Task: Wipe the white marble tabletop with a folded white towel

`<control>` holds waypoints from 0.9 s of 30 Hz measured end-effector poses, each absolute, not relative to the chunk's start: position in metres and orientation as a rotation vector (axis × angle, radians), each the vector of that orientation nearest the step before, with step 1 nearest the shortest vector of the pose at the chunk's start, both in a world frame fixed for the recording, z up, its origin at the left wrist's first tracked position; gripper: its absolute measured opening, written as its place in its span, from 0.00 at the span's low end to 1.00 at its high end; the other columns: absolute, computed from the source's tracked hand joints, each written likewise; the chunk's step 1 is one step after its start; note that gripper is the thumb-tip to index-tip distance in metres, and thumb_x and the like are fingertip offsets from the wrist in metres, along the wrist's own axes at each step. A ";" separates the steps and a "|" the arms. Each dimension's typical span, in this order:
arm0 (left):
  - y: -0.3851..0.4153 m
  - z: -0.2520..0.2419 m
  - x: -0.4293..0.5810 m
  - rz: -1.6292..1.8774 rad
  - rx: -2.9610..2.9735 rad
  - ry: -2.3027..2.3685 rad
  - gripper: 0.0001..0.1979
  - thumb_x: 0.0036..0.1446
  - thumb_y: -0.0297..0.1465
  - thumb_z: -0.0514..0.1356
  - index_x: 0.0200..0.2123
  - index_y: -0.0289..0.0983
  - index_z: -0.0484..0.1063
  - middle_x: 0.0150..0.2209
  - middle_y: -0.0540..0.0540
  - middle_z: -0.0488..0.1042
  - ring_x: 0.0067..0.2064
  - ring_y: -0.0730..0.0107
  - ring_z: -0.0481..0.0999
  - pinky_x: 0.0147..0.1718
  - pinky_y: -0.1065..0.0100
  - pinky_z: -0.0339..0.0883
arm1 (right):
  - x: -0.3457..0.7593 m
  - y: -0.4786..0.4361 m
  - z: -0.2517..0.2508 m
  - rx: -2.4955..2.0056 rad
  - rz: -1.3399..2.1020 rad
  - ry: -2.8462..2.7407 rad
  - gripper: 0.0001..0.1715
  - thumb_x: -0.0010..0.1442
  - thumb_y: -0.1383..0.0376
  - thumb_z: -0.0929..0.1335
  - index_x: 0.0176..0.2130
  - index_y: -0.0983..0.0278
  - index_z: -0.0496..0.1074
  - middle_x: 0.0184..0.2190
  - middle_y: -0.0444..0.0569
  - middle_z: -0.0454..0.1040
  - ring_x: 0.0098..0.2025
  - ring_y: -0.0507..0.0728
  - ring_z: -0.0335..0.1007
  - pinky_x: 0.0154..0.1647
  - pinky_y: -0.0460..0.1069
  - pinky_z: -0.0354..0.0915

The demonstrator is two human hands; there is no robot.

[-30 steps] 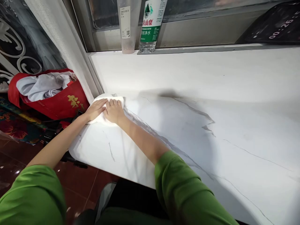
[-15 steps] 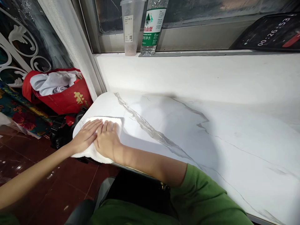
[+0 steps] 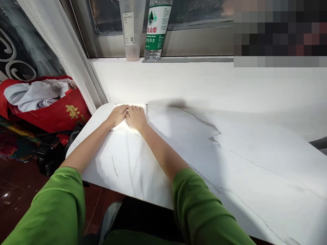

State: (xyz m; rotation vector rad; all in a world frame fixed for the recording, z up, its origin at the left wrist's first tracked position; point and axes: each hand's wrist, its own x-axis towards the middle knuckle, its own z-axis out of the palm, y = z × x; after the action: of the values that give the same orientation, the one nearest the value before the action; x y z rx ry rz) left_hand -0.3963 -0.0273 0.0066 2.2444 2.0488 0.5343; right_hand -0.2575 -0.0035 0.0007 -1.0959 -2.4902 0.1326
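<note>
Left hand (image 3: 118,115), right hand (image 3: 137,117) on cloth (image 3: 125,126); bottle label (image 3: 157,29): "纯净水".

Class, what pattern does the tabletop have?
The tabletop is white with grey veins, best seen in the head view.

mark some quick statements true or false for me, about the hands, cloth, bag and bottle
1. The left hand and right hand rest on a white cloth. True.
2. The cloth lies on the windowsill. False: it lies on the marble-patterned table.
3. The red bag holds pale fabric. True.
4. The water bottle stands left of the translucent plastic cup in the picture. False: it stands right of it.
</note>
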 end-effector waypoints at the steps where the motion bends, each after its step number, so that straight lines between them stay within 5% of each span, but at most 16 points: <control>1: -0.019 0.006 -0.395 0.541 2.250 2.033 0.25 0.64 0.32 0.44 0.60 0.35 0.67 0.62 0.43 0.69 0.64 0.62 0.65 0.65 0.58 0.55 | -0.257 0.003 0.000 -1.117 0.127 -2.476 0.23 0.66 0.69 0.57 0.57 0.71 0.68 0.53 0.61 0.73 0.58 0.64 0.64 0.62 0.58 0.55; 15: -0.117 0.005 -0.328 0.419 2.245 2.141 0.26 0.68 0.33 0.40 0.64 0.32 0.61 0.67 0.40 0.61 0.69 0.58 0.57 0.68 0.51 0.47 | -0.190 -0.069 -0.005 -0.933 0.107 -2.580 0.29 0.65 0.68 0.56 0.60 0.80 0.64 0.64 0.65 0.63 0.66 0.68 0.56 0.69 0.60 0.46; 22: -0.220 0.000 -0.264 0.467 2.450 1.940 0.26 0.69 0.33 0.41 0.66 0.27 0.57 0.67 0.34 0.60 0.70 0.54 0.54 0.69 0.46 0.43 | -0.108 -0.166 -0.013 -0.759 0.103 -2.571 0.31 0.66 0.65 0.56 0.60 0.80 0.64 0.63 0.68 0.63 0.67 0.70 0.54 0.69 0.65 0.48; 27: -0.203 0.003 -0.259 0.461 2.486 1.817 0.26 0.67 0.31 0.43 0.63 0.25 0.60 0.66 0.32 0.61 0.70 0.53 0.56 0.69 0.45 0.45 | -0.098 -0.153 -0.019 -0.778 0.170 -2.498 0.27 0.63 0.66 0.58 0.56 0.77 0.68 0.60 0.66 0.68 0.64 0.67 0.58 0.68 0.64 0.50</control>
State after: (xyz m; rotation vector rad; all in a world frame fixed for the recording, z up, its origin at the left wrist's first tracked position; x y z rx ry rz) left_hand -0.2593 -0.2033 0.0034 2.4856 1.8165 0.4613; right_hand -0.0984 -0.1534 -0.0188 -0.7776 -2.4976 0.1696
